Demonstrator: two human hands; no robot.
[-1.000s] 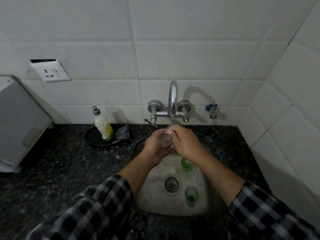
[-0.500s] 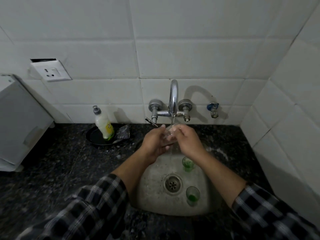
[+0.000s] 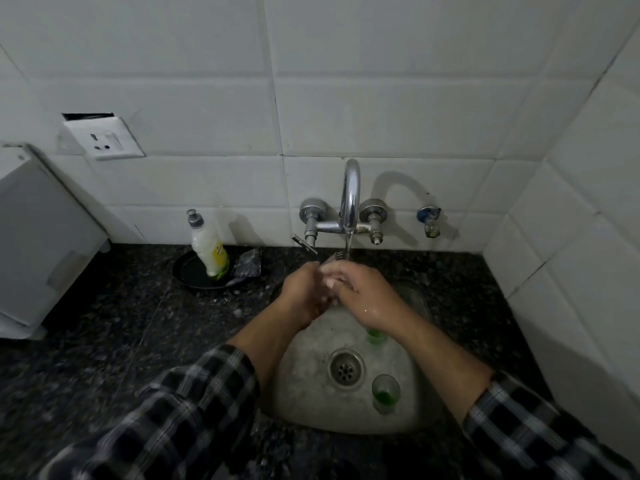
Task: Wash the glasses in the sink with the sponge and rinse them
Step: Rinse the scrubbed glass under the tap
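Note:
Both my hands meet under the chrome tap (image 3: 349,199), from which water runs. My left hand (image 3: 304,292) and my right hand (image 3: 363,292) together hold a clear glass (image 3: 335,258), of which only the rim shows above my fingers, right in the stream. Two more small glasses with green residue stand in the steel sink (image 3: 304,382): one (image 3: 375,336) half hidden under my right wrist, one (image 3: 385,393) right of the drain (image 3: 346,368). A sponge or scrubber (image 3: 247,265) lies on a black dish on the counter, left of the tap.
A dish soap bottle (image 3: 209,247) stands in the black dish (image 3: 188,273) on the dark granite counter (image 3: 104,341). A white appliance (image 3: 38,244) sits at far left below a wall socket (image 3: 104,138). A small blue valve (image 3: 428,220) sticks out right of the tap. Tiled wall closes the right side.
Water now runs onto the glass. My hands have shifted slightly and close more tightly round the glass, hiding most of it.

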